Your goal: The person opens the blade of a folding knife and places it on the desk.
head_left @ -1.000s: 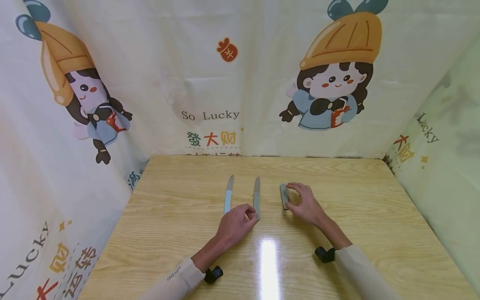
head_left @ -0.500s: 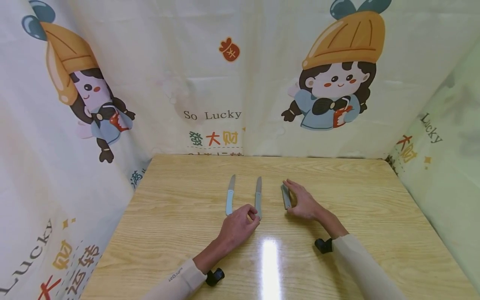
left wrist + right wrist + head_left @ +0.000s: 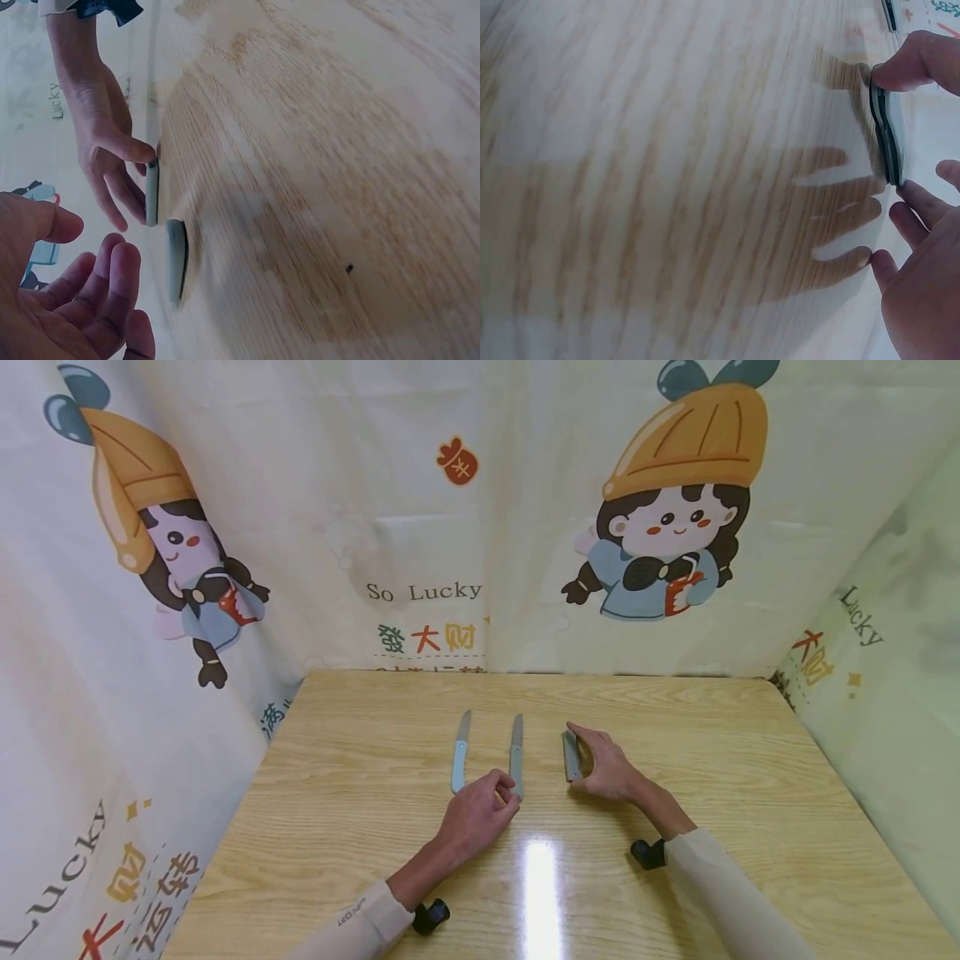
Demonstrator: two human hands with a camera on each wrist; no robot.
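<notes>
Three knives lie roughly parallel on the wooden table (image 3: pixel 360 743). The leftmost is a light-blue-handled knife (image 3: pixel 460 760) with its blade out, pointing away. Beside it lies a grey-handled knife (image 3: pixel 517 760), its blade also out. A folded grey pocketknife (image 3: pixel 572 756) is furthest right, no blade showing. My right hand (image 3: pixel 609 768) spans it lengthwise, thumb at the near end and a fingertip at the far end, pinching it on the table. The left hand (image 3: pixel 480 814) hovers by the handle end of the grey-handled knife, fingers loosely bent and holding nothing.
A cream curtain (image 3: pixel 525 527) with cartoon prints hangs behind the table and along both sides. Each wrist carries a small black camera, such as the right wrist camera (image 3: pixel 647 853). A bright light reflection (image 3: pixel 542 893) shows on the tabletop near the front.
My right hand has spread from the folded pocketknife's right side to its two ends, and the pocketknife has shifted slightly. The left hand stays by the grey-handled knife. The head view shifted a little.
</notes>
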